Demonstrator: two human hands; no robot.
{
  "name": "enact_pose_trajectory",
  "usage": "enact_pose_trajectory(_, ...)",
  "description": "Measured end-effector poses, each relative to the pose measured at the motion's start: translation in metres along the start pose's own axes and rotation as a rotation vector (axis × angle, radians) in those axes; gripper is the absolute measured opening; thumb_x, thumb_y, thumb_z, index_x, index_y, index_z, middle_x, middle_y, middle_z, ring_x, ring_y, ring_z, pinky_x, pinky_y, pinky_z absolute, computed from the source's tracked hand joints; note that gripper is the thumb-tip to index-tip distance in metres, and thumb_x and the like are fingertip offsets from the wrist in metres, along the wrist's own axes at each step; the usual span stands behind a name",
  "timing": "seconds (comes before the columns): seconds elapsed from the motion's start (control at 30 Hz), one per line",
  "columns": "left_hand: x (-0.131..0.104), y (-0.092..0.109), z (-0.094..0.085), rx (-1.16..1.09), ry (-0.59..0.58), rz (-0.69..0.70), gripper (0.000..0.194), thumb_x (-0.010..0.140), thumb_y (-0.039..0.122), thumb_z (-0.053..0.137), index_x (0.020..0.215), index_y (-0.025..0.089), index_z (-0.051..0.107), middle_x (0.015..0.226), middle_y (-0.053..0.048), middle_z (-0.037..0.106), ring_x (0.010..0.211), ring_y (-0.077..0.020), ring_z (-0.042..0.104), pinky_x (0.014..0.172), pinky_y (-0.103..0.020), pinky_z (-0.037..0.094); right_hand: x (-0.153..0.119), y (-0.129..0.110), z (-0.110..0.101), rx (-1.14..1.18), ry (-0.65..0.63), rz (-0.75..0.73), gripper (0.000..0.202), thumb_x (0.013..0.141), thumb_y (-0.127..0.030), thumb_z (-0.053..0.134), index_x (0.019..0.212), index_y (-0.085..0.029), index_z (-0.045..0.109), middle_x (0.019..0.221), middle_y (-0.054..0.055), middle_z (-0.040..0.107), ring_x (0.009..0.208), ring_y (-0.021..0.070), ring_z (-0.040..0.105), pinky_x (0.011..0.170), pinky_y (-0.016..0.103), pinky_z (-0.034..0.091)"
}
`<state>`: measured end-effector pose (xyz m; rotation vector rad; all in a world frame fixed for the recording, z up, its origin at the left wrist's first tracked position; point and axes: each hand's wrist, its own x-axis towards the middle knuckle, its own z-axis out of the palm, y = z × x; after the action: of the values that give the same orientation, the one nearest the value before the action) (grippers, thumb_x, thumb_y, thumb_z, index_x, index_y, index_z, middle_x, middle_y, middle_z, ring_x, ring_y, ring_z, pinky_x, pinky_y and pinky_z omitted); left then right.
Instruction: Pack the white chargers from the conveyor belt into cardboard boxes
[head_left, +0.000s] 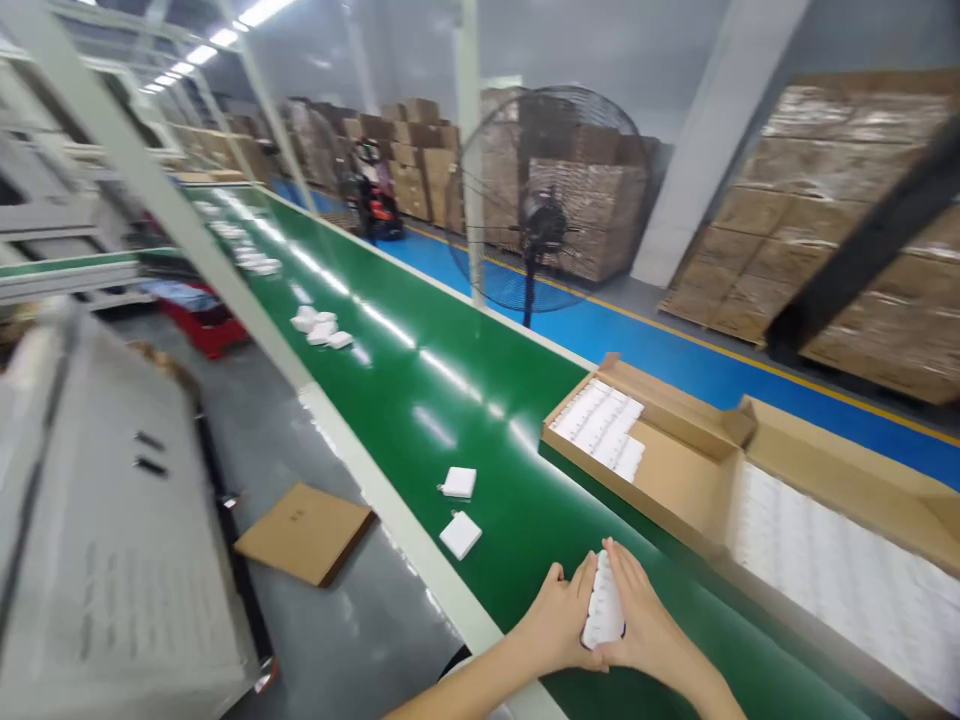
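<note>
Between my two hands is a short row of white square pieces (602,605), pressed together side by side above the green conveyor belt (390,400). My left hand (559,615) closes on the row from the left, and my right hand (641,620) from the right, with the fingertips nearly meeting at the far end. Two loose white square pieces lie on the belt to the left, one flat piece (460,535) and another (459,482) just beyond it. To the right, an open cardboard box (679,480) is partly filled with rows of similar white pieces (598,420).
A second open box (847,440), packed with white rows, sits at the right. More white pieces (322,327) lie farther up the belt. A large fan (547,215) stands behind the belt, with stacked cartons (832,210) beyond. A flat cardboard piece (304,530) is on the left.
</note>
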<state>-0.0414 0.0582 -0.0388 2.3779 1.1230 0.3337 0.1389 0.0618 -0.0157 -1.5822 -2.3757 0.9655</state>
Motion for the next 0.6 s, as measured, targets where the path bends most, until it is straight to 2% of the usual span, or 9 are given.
enact_pose_trajectory(0.1, 0.018, 0.023, 0.006, 0.049, -0.089, 0.123, 0.103, 0.069, 0.049, 0.069, 0.147, 0.015, 0.011, 0.15, -0.02, 0.029, 0.129, -0.0323, 0.04, 0.094, -0.042, 0.035, -0.031, -0.013, -0.016, -0.174, -0.051, 0.173, 0.126, 0.046, -0.039, 0.079, 0.149, -0.007, 0.013, 0.155, 0.024, 0.008, 0.143, 0.0399, 0.002, 0.114, 0.056, 0.009)
enact_pose_trajectory(0.17, 0.027, 0.038, 0.01, 0.067, -0.135, 0.179, 0.092, 0.071, 0.043, 0.066, 0.146, 0.014, 0.019, 0.148, -0.019, 0.034, 0.13, -0.0317, 0.04, 0.094, -0.041, 0.035, -0.045, -0.019, -0.02, -0.222, -0.039, 0.253, 0.12, 0.048, -0.035, 0.076, 0.149, -0.01, 0.017, 0.154, 0.024, 0.01, 0.142, 0.0411, 0.004, 0.112, 0.058, 0.011)
enact_pose_trajectory(0.3, 0.026, 0.056, 0.015, 0.015, -0.154, 0.188, 0.089, 0.065, 0.039, 0.071, 0.139, 0.012, 0.031, 0.14, -0.019, 0.044, 0.12, -0.0325, 0.047, 0.091, -0.042, 0.037, -0.066, -0.019, -0.018, -0.217, -0.004, 0.317, 0.114, 0.049, -0.029, 0.073, 0.148, -0.015, 0.02, 0.153, 0.025, 0.014, 0.14, 0.0433, 0.011, 0.106, 0.058, 0.023)
enact_pose_trajectory(0.33, 0.022, 0.057, 0.015, -0.013, -0.131, 0.198, 0.082, 0.067, 0.036, 0.07, 0.137, 0.012, 0.034, 0.137, -0.017, 0.047, 0.116, -0.0313, 0.049, 0.09, -0.041, 0.038, -0.07, -0.017, -0.018, -0.2, 0.013, 0.314, 0.114, 0.048, -0.028, 0.073, 0.148, -0.016, 0.021, 0.152, 0.025, 0.016, 0.139, 0.0433, 0.013, 0.105, 0.057, 0.025)
enact_pose_trajectory(0.4, 0.009, 0.054, 0.014, -0.059, -0.07, 0.23, 0.05, 0.077, 0.026, 0.059, 0.125, 0.016, 0.047, 0.126, -0.013, 0.056, 0.106, -0.0272, 0.053, 0.087, -0.04, 0.039, -0.079, -0.013, -0.019, -0.147, 0.075, 0.291, 0.113, 0.045, -0.027, 0.074, 0.146, -0.016, 0.024, 0.148, 0.024, 0.022, 0.136, 0.0424, 0.019, 0.104, 0.055, 0.027)
enact_pose_trajectory(0.43, 0.002, 0.051, 0.013, -0.078, -0.045, 0.236, 0.031, 0.083, 0.022, 0.05, 0.113, 0.017, 0.054, 0.116, -0.011, 0.06, 0.1, -0.0252, 0.054, 0.085, -0.039, 0.04, -0.085, -0.01, -0.021, -0.1, 0.118, 0.281, 0.113, 0.043, -0.027, 0.075, 0.145, -0.016, 0.026, 0.146, 0.023, 0.025, 0.134, 0.0419, 0.021, 0.104, 0.054, 0.026)
enact_pose_trajectory(0.47, -0.005, 0.046, 0.011, -0.098, -0.026, 0.231, 0.022, 0.088, 0.02, 0.04, 0.1, 0.018, 0.059, 0.105, -0.009, 0.063, 0.093, -0.0237, 0.054, 0.081, -0.038, 0.04, -0.091, -0.007, -0.022, -0.029, 0.169, 0.276, 0.113, 0.042, -0.028, 0.076, 0.144, -0.016, 0.028, 0.144, 0.022, 0.027, 0.132, 0.0413, 0.022, 0.105, 0.054, 0.024)
enact_pose_trajectory(0.53, -0.018, 0.037, 0.008, -0.176, -0.003, 0.16, 0.033, 0.093, 0.023, 0.027, 0.08, 0.02, 0.057, 0.082, -0.006, 0.061, 0.078, -0.0207, 0.054, 0.071, -0.034, 0.04, -0.104, -0.004, -0.023, 0.233, 0.268, 0.281, 0.112, 0.043, -0.031, 0.077, 0.143, -0.018, 0.029, 0.14, 0.018, 0.031, 0.13, 0.0388, 0.025, 0.106, 0.053, 0.022)
enact_pose_trajectory(0.6, -0.026, 0.031, 0.006, -0.35, -0.019, 0.001, 0.036, 0.094, 0.035, 0.025, 0.076, 0.021, 0.054, 0.062, -0.001, 0.052, 0.06, -0.017, 0.05, 0.061, -0.029, 0.037, -0.115, -0.006, -0.018, 0.731, 0.348, 0.235, 0.111, 0.045, -0.035, 0.08, 0.142, -0.025, 0.027, 0.135, 0.013, 0.036, 0.124, 0.0344, 0.035, 0.104, 0.05, 0.025)
